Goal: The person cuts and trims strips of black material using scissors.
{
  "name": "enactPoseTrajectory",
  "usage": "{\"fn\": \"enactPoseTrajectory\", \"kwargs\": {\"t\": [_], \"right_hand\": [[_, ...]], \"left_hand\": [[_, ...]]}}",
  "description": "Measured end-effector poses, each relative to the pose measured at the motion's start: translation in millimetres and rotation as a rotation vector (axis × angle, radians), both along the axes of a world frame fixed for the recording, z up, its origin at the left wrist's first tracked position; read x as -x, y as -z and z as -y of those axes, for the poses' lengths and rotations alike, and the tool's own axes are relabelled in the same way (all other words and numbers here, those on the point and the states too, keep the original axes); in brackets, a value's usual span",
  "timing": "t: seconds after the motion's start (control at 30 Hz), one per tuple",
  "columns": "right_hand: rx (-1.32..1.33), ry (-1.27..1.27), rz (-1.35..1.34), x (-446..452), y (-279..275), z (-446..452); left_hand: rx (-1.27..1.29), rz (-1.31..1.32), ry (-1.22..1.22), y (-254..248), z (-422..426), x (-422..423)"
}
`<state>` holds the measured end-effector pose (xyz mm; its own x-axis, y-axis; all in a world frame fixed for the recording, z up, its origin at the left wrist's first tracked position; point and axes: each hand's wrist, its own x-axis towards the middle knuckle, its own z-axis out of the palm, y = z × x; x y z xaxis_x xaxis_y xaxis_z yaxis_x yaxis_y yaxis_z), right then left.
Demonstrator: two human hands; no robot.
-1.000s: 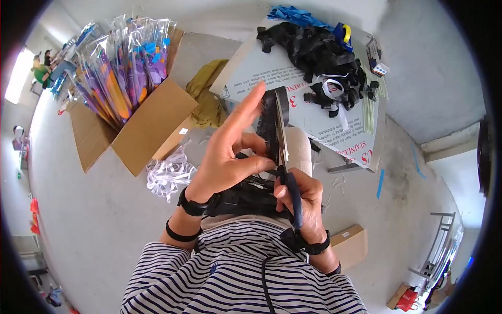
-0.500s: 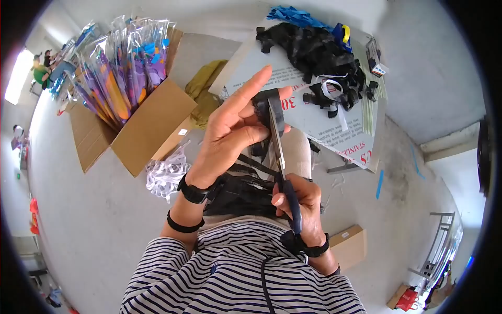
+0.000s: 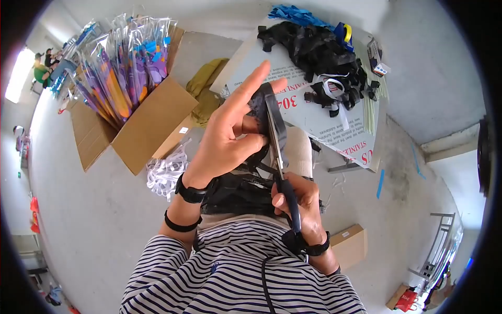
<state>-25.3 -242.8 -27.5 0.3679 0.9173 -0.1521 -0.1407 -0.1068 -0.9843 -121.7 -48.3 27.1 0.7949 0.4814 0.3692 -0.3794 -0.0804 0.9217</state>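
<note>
My left hand (image 3: 227,133) holds a black strip of material (image 3: 259,107) between thumb and fingers, its index finger stretched out. Dark-handled scissors (image 3: 292,201) are gripped in my right hand (image 3: 306,206), with their blades pointing up and away from me. The blades lie along the black strip, close to my left fingertips. More black material (image 3: 240,193) lies across my lap, with thin strands running up toward the hands.
An open cardboard box (image 3: 154,125) of plastic-wrapped purple items stands at the left, white ribbons (image 3: 167,170) beside it. A sheet-covered table (image 3: 319,123) ahead bears a black strip pile (image 3: 314,49). A small carton (image 3: 349,246) lies at the right; people are far left.
My left hand first shifted upward and then slightly back toward me, the black strip moving with it. The scissors have tilted a little, still in my right hand.
</note>
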Motion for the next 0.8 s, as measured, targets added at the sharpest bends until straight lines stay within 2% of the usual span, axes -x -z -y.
{"fn": "enactPoseTrajectory", "kwargs": {"t": [0.27,0.63,0.8], "right_hand": [[-0.013,-0.01,0.146,-3.3,3.1,0.2],[0.003,0.001,0.068,-0.7,-3.9,-0.3],[-0.015,-0.029,0.027,-0.5,-1.8,-2.6]], "left_hand": [[0.029,-0.053,0.087,-1.1,-7.3,3.9],[0.039,-0.061,0.097,1.3,-7.7,3.1],[0.038,-0.098,0.188,-1.2,-10.9,6.5]]}}
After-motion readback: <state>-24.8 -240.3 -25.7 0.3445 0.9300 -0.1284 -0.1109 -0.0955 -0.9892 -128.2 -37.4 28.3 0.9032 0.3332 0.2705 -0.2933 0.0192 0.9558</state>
